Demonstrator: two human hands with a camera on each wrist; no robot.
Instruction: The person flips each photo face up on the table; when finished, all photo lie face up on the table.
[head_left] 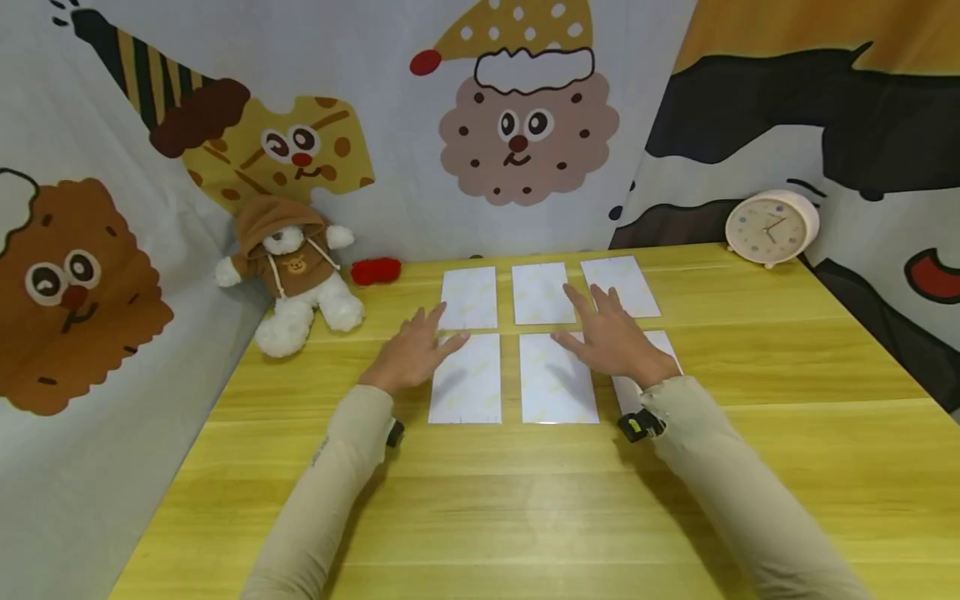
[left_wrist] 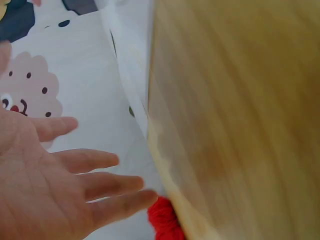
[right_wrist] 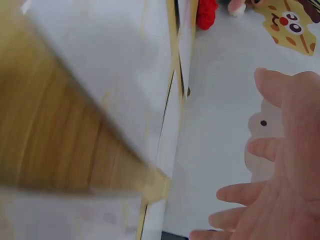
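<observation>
White rectangular cards lie on the wooden table in two rows of three. My left hand (head_left: 412,354) is at the left edge of the group, fingers spread. Its fingertips overlap the back left card (head_left: 470,292) and its thumb the front left card (head_left: 467,383). Over the right side is my right hand (head_left: 617,340), fingers also spread, holding nothing. It overlaps the front right card (head_left: 663,339) and partly the back right card (head_left: 626,283). Its thumb points over the front middle card (head_left: 555,387), and a finger reaches the back middle card (head_left: 540,296). Both wrist views show straight fingers.
A white plush toy in a brown hoodie (head_left: 300,267) sits at the back left of the table (head_left: 480,517). Beside it lies a red fuzzy item (head_left: 377,271). A pale round clock (head_left: 771,229) stands at the back right. A printed curtain (head_left: 405,150) hangs behind.
</observation>
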